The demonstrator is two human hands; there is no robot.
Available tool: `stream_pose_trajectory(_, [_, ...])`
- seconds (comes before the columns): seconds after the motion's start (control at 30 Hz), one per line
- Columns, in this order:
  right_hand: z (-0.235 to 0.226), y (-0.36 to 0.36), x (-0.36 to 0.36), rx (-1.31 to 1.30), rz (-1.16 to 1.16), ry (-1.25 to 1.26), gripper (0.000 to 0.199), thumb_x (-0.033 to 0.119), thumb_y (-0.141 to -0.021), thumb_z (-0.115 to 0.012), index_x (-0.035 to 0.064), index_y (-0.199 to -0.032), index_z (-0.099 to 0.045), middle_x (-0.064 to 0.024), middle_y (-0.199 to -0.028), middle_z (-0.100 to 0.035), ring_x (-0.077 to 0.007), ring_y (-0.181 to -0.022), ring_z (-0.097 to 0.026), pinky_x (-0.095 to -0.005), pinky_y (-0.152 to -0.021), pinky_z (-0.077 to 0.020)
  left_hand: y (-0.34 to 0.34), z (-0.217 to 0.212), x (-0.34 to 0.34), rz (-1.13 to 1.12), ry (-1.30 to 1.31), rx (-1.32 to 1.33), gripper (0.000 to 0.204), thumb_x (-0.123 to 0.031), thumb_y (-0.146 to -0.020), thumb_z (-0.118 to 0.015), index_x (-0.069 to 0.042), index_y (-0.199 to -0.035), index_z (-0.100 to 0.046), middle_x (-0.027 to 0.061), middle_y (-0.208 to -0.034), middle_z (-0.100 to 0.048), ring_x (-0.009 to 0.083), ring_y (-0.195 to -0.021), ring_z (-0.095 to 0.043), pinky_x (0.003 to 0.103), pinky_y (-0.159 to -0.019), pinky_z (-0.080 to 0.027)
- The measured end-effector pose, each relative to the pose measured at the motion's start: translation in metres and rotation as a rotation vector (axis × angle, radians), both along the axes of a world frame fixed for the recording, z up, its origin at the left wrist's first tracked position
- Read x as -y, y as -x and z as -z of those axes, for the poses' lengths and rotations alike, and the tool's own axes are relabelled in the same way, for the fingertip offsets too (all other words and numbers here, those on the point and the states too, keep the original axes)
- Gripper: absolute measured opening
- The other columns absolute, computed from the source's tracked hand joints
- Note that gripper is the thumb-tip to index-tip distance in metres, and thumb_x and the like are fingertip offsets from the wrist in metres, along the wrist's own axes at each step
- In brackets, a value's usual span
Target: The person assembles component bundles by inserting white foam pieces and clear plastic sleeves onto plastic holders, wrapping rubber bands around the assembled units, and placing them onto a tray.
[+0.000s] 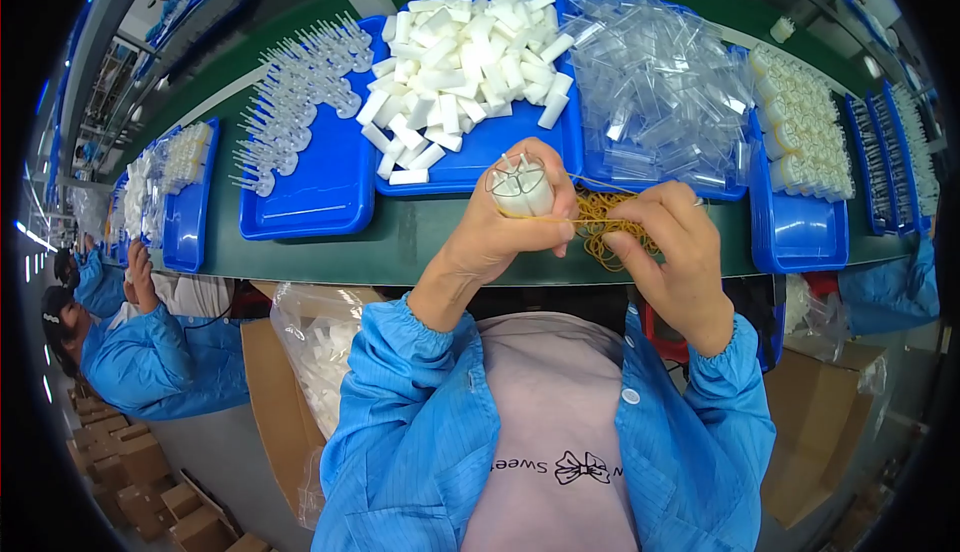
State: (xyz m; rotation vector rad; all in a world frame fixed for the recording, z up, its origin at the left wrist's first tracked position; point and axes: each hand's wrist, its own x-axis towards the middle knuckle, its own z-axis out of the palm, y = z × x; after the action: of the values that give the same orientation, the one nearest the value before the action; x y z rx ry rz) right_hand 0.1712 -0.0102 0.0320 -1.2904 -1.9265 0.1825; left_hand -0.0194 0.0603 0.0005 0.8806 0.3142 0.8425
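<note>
Left hand (500,237) grip wraps a clear bundle (520,187) above the table's near edge | right hand (665,242) pinches a rubber band (590,220) stretched from it | bundle likely light, rigid, slippery: hold mid-body | band soft, elastic

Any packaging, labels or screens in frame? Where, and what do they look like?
Plastic bag: clear, crumpled, holds white parts, below the left hand.
Cardboard box: brown, open, around that bag.
Small boxes: brown, stacked on the floor, lower left.
Box: brown, lower right.
No screens or signs.
</note>
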Motion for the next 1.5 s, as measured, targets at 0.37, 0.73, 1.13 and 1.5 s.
stream_pose_trajectory(0.37, [0.045, 0.000, 0.020, -1.876, -0.794, 0.463, 0.036, 0.011, -0.092, -0.055, 0.0092, -0.128, -0.055, -0.0104, -0.110, -0.061, -0.0218, -0.087, -0.059, -0.0415, -0.098, -0.0446, -0.012, 0.019, 0.012, 0.009, 0.142, 0.339, 0.050, -0.038, -0.073, -0.080, -0.014, -0.106, -0.051, 0.0016, -0.082, -0.053, 0.0154, -0.076, -0.054, 0.029, -0.058, -0.047])
stream_pose_trajectory(0.73, [0.030, 0.029, 0.006, -0.931, -0.384, 0.574, 0.064, -0.005, -0.075, -0.067, 0.0097, -0.135, -0.049, -0.0133, -0.136, -0.046, -0.0146, -0.087, -0.059, -0.0239, -0.061, -0.0574, -0.004, 0.024, 0.016, -0.375, -0.628, -0.525, 0.091, -0.073, -0.089, -0.019, -0.001, -0.140, -0.037, 0.0079, -0.065, -0.059, 0.0211, -0.057, -0.059, 0.033, -0.051, -0.043])
stream_pose_trajectory(1.13, [0.012, 0.022, 0.010, -0.236, -0.098, 0.305, 0.032, 0.003, -0.063, -0.071, 0.0048, -0.094, -0.062, -0.0083, -0.100, -0.052, -0.0184, -0.074, -0.056, -0.0274, -0.051, -0.0445, -0.028, 0.024, 0.021, -0.044, -0.489, -0.492, 0.084, -0.069, -0.092, -0.017, -0.002, -0.131, -0.050, 0.0180, -0.106, -0.065, 0.0290, -0.100, -0.063, 0.033, -0.083, -0.048])
stream_pose_trajectory(1.5, [-0.016, -0.102, 0.050, -0.140, 0.427, 0.073, 0.040, 0.002, -0.069, -0.068, 0.0069, -0.108, -0.064, -0.0089, -0.101, -0.054, -0.0169, -0.082, -0.056, -0.0253, -0.065, -0.0462, 0.054, 0.009, 0.022, -0.472, -0.500, -0.592, 0.061, -0.050, -0.097, -0.033, 0.003, -0.115, -0.059, 0.0132, -0.101, -0.065, 0.0226, -0.094, -0.062, 0.035, -0.082, -0.048])
